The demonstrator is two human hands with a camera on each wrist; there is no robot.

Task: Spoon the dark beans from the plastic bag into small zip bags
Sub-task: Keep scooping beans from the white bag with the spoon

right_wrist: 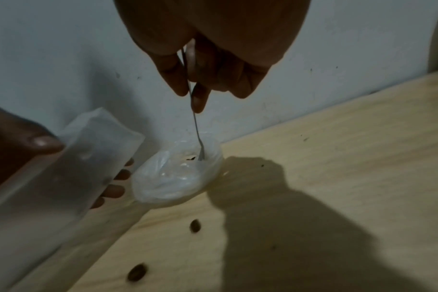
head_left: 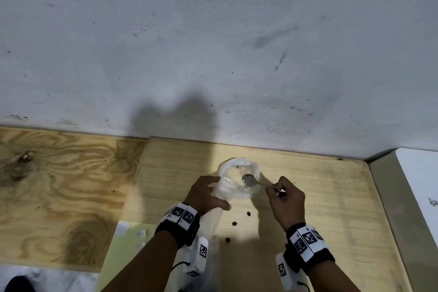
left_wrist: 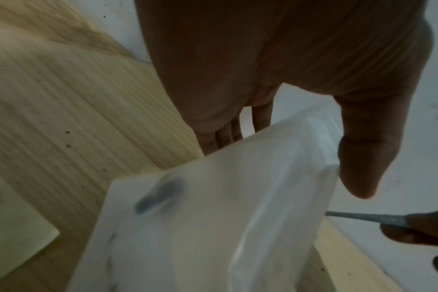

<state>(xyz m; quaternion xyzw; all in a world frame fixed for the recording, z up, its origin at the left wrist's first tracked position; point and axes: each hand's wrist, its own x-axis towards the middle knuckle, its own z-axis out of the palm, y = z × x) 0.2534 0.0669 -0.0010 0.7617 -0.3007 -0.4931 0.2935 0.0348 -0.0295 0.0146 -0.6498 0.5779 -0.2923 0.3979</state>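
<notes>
The plastic bag (head_left: 226, 168) with a rolled rim sits on the pale wooden board (head_left: 320, 197) near the wall. My right hand (head_left: 279, 191) pinches the handle of a metal spoon (head_left: 248, 180), whose bowl is inside the plastic bag (right_wrist: 180, 181). A few dark bits (right_wrist: 190, 158) show beside the spoon (right_wrist: 196, 128). My left hand (head_left: 208, 194) grips a translucent small zip bag (head_left: 216, 216) just left of the plastic bag, thumb (left_wrist: 363, 158) on the front, fingers behind. Dark beans (left_wrist: 160, 195) show blurred through the zip bag (left_wrist: 213, 237). Three loose beans (head_left: 234, 223) lie on the board.
A white wall (head_left: 213, 42) rises right behind the board. Grained plywood (head_left: 59, 185) lies to the left. At the lower left, white pieces (head_left: 123, 229) lie on a pale green sheet (head_left: 111, 263). A white surface (head_left: 419, 185) borders the board on the right.
</notes>
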